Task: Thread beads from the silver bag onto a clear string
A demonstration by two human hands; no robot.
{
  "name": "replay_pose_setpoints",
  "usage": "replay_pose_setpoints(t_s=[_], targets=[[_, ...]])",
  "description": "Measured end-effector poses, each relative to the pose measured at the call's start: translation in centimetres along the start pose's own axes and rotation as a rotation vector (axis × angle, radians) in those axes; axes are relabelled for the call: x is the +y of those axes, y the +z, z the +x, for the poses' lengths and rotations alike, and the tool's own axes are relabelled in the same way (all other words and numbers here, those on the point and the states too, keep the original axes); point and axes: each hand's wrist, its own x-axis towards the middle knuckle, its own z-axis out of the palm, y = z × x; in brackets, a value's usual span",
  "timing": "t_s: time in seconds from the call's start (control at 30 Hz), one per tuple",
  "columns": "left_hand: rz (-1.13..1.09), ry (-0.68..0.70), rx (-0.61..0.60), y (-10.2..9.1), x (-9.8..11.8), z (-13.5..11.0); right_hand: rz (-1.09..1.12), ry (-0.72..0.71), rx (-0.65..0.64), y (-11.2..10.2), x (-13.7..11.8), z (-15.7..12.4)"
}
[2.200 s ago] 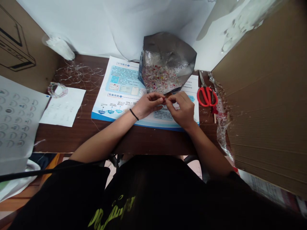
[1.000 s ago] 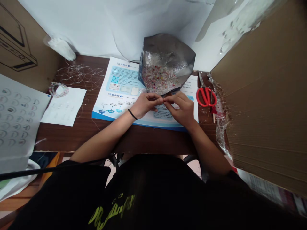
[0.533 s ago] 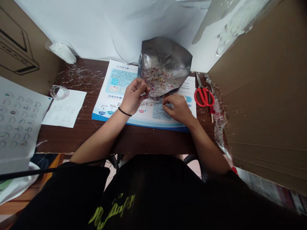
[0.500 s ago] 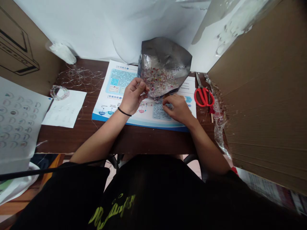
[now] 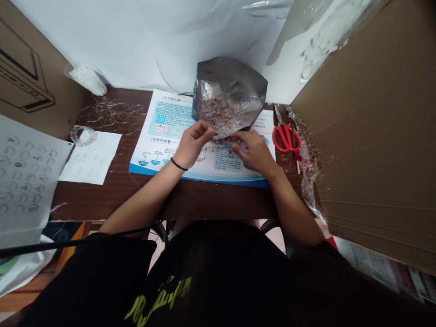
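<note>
**Inspecting hand positions and materials**

Your left hand (image 5: 193, 144) is half-curled, its fingertips (image 5: 209, 129) at the lower edge of the foil pouch (image 5: 229, 86), and a thin black elastic band (image 5: 178, 164) circles that wrist. Your right hand (image 5: 255, 152) lies palm-down with the fingers bent, just beside the pouch's lower corner. Neither grip is fully clenched or fully released; you cannot tell whether either holds a small piece.

The pouch is crinkled silver metallised film, slumped and gaping, and it holds small white, pink, red and yellow beads (image 5: 221, 113). It rests on a glossy blue-and-white printed leaflet (image 5: 150, 156) on the dark wood-grain surface (image 5: 102, 200). A short bead strand (image 5: 211, 149) lies between your hands. Red-handled scissors (image 5: 286, 138) sit to the right of the leaflet, beside crumpled clear plastic film (image 5: 309, 175).
</note>
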Motion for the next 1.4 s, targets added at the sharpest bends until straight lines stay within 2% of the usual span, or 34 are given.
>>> replay_pose_setpoints(t_s=[0.1, 0.23, 0.43, 0.57, 0.6, 0.7, 0.77, 0.9, 1.03, 1.17, 1.27, 1.33, 1.4], targets=[[0.120, 0.062, -0.101, 0.8, 0.1, -0.5, 0.227, 0.020, 0.066, -0.6, -0.4, 0.2], [0.254, 0.109, -0.113, 1.6, 0.4, -0.6, 0.416, 0.027, 0.014, -0.3, -1.3, 0.2], [0.332, 0.081, -0.148, 2.2, 0.6, 0.5, 0.295, 0.095, 0.156, 0.2, -1.5, 0.1], [0.504, 0.120, -0.135, 2.5, 0.7, 3.2, 0.200, 0.129, 0.273, 0.0, -0.9, 0.2], [0.571, 0.151, -0.154, 2.7, 0.6, 4.1, 0.185, 0.140, 0.302, 0.0, -0.7, 0.2], [0.753, 0.239, -0.359, 3.4, -0.1, 7.1, 0.167, 0.168, 0.364, 0.1, -0.3, 0.3], [0.859, 0.246, -0.444, 4.1, -0.7, 8.7, 0.165, 0.176, 0.382, 0.1, -0.2, 0.3], [0.980, 0.197, -0.487, 5.0, -1.7, 10.4, 0.160, 0.169, 0.395, 0.0, 0.0, 0.5], [1.016, 0.202, -0.485, 4.6, -1.5, 10.8, 0.190, 0.179, 0.390, 0.0, 0.4, 0.5], [0.928, 0.187, -0.401, 3.6, -0.7, 10.9, 0.285, 0.249, 0.362, 0.5, 0.9, 0.4], [0.658, 0.173, -0.276, 2.9, 0.0, 9.7, 0.280, 0.246, 0.358, 0.6, 0.9, 0.3], [0.424, 0.077, -0.212, 2.5, 0.3, 8.0, 0.234, 0.211, 0.348, 0.5, 0.6, 0.3], [0.194, -0.070, -0.233, 2.1, 0.2, 5.6, 0.188, 0.183, 0.329, 0.3, 0.1, 0.3]])
